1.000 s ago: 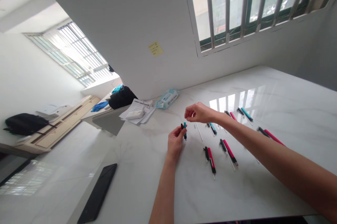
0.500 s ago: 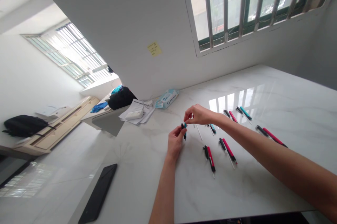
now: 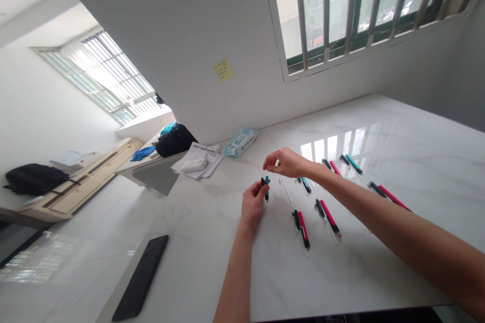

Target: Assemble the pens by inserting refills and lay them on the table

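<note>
1. A teal pen barrel [image 3: 267,186] is being pinched upright above the white table [image 3: 212,242] by the left hand [image 3: 253,202].
2. The right hand [image 3: 285,162] is being held just above it, fingertips pinched narrowly; whether anything is being gripped cannot be told.

A single head-worn camera, tilted askew, looks forward and down from close above the white desk [image 3: 364,272], taking in the far wall and barred window [image 3: 352,9].
</note>
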Demonstrator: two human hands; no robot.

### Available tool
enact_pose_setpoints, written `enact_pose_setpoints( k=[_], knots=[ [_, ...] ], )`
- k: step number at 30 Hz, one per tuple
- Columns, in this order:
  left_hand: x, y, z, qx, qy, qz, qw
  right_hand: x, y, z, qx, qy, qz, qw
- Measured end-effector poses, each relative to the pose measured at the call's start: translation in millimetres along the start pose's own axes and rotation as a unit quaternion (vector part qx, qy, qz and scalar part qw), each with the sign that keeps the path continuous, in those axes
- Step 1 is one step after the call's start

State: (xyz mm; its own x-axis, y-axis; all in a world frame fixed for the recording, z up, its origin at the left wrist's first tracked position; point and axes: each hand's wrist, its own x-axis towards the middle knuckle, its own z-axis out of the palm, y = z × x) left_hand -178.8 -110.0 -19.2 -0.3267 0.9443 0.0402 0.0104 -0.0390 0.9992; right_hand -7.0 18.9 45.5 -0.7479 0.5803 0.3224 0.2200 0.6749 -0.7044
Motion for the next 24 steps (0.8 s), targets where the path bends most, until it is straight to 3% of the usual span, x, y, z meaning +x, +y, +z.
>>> enact_pose_setpoints(
  k=[15, 20, 24],
  knots=[
    [-1, -1, -0.9, -0.017, -0.005, 0.001, 1.0, -3, -3, 1, 0.051, -0.058, 0.022, 0.997],
    [1, -2, -0.9, -0.029, 0.008, 0.003, 1.0, 0, 10, -11, -0.063, -0.066, -0.002, 0.996],
    [3, -5, -1.9, -0.038, 0.016, -0.003, 0.999, -2, 26, -12, -0.166, -0.16, 0.021, 0.973]
  ],
)
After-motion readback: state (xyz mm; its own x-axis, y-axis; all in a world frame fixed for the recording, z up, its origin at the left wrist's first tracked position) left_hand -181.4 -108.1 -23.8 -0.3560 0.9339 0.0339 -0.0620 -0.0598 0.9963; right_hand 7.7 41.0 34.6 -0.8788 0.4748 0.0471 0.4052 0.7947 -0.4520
